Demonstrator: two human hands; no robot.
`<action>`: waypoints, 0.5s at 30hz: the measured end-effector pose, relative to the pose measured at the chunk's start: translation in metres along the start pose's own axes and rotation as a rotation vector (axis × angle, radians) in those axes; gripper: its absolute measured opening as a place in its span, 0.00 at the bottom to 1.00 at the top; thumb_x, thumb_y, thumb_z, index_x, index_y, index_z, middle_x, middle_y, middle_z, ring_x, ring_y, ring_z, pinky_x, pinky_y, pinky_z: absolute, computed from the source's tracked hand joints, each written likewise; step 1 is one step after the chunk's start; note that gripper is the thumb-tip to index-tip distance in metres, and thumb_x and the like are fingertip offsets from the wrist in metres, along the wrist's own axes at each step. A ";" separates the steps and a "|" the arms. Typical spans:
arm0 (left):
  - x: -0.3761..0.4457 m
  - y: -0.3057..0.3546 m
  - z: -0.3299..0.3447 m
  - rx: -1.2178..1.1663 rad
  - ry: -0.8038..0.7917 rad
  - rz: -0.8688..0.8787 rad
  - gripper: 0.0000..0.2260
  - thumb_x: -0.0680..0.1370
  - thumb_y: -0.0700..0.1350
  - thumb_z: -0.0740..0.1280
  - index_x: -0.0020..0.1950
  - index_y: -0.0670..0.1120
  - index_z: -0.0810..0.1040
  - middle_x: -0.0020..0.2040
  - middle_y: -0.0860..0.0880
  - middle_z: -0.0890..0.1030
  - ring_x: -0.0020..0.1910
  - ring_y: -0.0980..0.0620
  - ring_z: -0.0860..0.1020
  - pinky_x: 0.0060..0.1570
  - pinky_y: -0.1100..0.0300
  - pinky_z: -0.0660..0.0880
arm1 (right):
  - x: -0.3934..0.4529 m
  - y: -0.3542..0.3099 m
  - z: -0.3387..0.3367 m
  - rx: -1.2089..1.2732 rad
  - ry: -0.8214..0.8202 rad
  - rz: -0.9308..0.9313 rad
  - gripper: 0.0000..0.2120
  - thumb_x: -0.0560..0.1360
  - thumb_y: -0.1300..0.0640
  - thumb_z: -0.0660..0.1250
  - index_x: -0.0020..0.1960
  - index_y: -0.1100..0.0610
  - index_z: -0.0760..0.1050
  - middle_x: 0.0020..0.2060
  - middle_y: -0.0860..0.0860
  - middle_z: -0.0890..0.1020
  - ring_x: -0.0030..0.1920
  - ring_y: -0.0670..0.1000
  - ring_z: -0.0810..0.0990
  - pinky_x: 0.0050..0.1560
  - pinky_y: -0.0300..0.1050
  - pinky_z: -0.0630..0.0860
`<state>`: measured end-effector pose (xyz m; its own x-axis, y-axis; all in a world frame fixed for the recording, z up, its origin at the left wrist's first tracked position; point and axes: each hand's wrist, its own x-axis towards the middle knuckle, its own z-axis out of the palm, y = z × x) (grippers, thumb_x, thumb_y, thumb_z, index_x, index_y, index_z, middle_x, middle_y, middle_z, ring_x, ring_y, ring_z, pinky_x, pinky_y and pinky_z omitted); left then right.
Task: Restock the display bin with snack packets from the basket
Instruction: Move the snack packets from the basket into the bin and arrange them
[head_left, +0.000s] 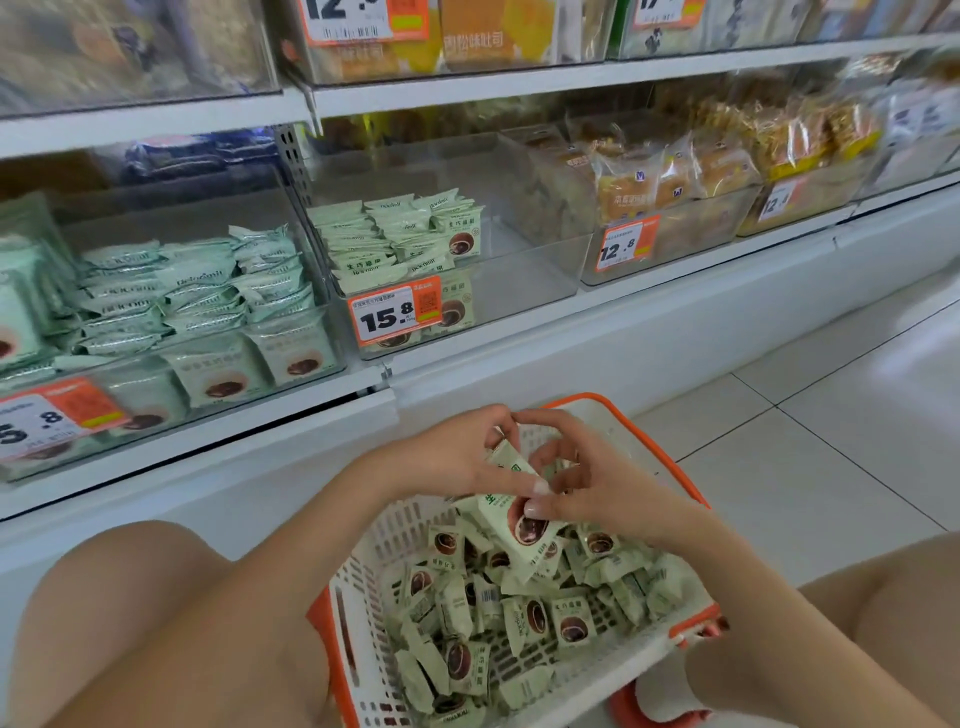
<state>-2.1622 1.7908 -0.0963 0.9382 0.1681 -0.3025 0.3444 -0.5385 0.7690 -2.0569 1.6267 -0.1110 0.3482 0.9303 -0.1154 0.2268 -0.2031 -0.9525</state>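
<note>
A white basket with orange rim (670, 470) sits on the floor between my knees, holding several pale green snack packets (524, 618) with a brown round picture. Above it, my left hand (452, 452) and my right hand (597, 478) both grip a small stack of the same packets (511, 512), fingers pinched around its top and side. On the lowest shelf stands the clear display bin (519, 291) with a 15.8 price tag (395, 314); green packets (400, 234) fill its left part only.
A second clear bin (306, 358) at the left is packed with mint green packets. Bins of bread (670, 208) stand to the right. Higher shelves hold more goods. White floor tiles (831, 441) stretch to the right of the basket.
</note>
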 end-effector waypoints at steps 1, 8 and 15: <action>0.003 0.003 -0.008 0.026 0.025 0.020 0.19 0.67 0.60 0.74 0.49 0.54 0.71 0.55 0.55 0.75 0.57 0.56 0.74 0.57 0.53 0.74 | 0.007 -0.008 -0.005 -0.025 -0.024 -0.020 0.35 0.68 0.64 0.75 0.65 0.38 0.66 0.50 0.54 0.75 0.40 0.45 0.77 0.44 0.39 0.78; 0.027 0.012 -0.064 -0.009 0.338 0.173 0.23 0.68 0.61 0.69 0.50 0.46 0.68 0.49 0.53 0.74 0.50 0.52 0.75 0.47 0.56 0.75 | 0.068 -0.061 -0.040 -0.186 -0.180 -0.047 0.39 0.70 0.67 0.73 0.70 0.37 0.62 0.47 0.42 0.80 0.41 0.44 0.78 0.42 0.40 0.77; 0.034 -0.027 -0.127 0.637 0.853 0.249 0.11 0.73 0.46 0.70 0.52 0.45 0.74 0.53 0.48 0.77 0.55 0.47 0.74 0.53 0.53 0.71 | 0.164 -0.110 -0.123 -0.199 0.364 -0.115 0.16 0.67 0.66 0.74 0.45 0.52 0.71 0.47 0.52 0.83 0.47 0.52 0.83 0.40 0.50 0.82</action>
<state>-2.1351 1.9162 -0.0560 0.7782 0.3797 0.5002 0.2915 -0.9239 0.2479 -1.9132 1.7644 0.0094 0.6007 0.7889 0.1294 0.4414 -0.1923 -0.8765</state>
